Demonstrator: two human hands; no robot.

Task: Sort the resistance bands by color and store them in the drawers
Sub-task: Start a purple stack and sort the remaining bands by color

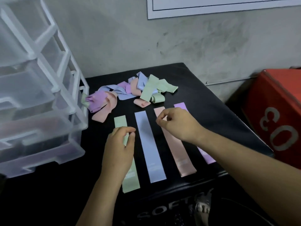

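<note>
A gray, smudged wall (162,43) stands behind the right hand (177,126). A red box (276,119) sits well off to its right.

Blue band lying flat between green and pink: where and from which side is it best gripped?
Probably pinch the blue band at its near short end, coming from above on the person's side. It lies flat and straight on the black pad, so only an edge can be lifted, and that end is uncovered, far from the pile.

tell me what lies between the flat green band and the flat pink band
The flat blue band, with bare black pad either side, shown in the head view.
</note>
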